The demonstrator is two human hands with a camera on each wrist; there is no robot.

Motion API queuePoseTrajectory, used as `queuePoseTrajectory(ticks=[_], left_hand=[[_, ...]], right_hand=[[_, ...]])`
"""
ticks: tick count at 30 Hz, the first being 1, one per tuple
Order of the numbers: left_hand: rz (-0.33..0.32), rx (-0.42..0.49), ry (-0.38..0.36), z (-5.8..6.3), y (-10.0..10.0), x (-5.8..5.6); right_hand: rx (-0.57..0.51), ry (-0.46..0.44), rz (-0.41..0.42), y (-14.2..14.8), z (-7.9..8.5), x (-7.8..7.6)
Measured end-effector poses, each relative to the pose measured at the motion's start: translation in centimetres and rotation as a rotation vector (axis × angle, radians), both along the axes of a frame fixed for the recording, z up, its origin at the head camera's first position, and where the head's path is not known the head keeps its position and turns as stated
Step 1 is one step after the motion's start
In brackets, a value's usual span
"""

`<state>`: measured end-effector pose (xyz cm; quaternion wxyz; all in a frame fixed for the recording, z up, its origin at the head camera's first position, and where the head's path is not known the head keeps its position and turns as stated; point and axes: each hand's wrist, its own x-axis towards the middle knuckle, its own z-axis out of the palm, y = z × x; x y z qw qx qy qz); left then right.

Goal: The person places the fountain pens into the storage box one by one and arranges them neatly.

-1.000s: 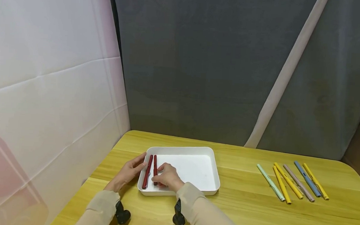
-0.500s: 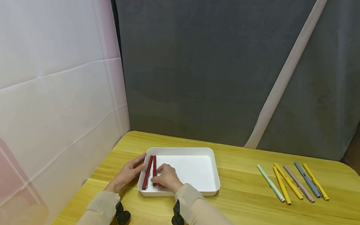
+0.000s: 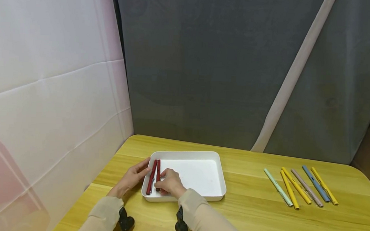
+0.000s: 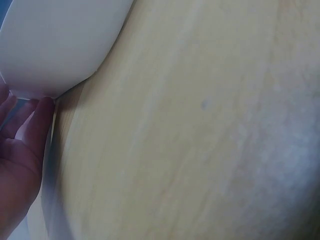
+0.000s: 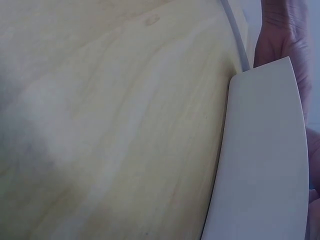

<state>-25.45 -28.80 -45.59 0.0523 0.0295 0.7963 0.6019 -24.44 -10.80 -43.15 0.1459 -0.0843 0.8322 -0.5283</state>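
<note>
A dark red pen (image 3: 159,169) inside a white tray (image 3: 198,176) is pinched by the right hand's (image 3: 171,182) fingers, a second red pen (image 3: 151,177) just left of them. The left hand's (image 3: 131,178) extended fingers touch the tray's side. Well right of both, six pens (image 3: 307,188) lie on the worktop (image 3: 247,190).

In the head view, the left arm (image 3: 101,215) rose from seven o'clock, its left hand (image 3: 132,178) aimed toward one, fingers fairly straight. The right arm (image 3: 211,216) came from five, the right hand (image 3: 172,184) pinching toward nine.
</note>
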Motion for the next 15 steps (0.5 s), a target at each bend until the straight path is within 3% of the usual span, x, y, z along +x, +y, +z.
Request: queuePoseTrajectory(ticks=[15], left_hand=[[0.005, 0.007, -0.011, 0.18, 0.09, 0.05]], right_hand=[[0.022, 0.007, 0.017, -0.17, 0.66, 0.33]])
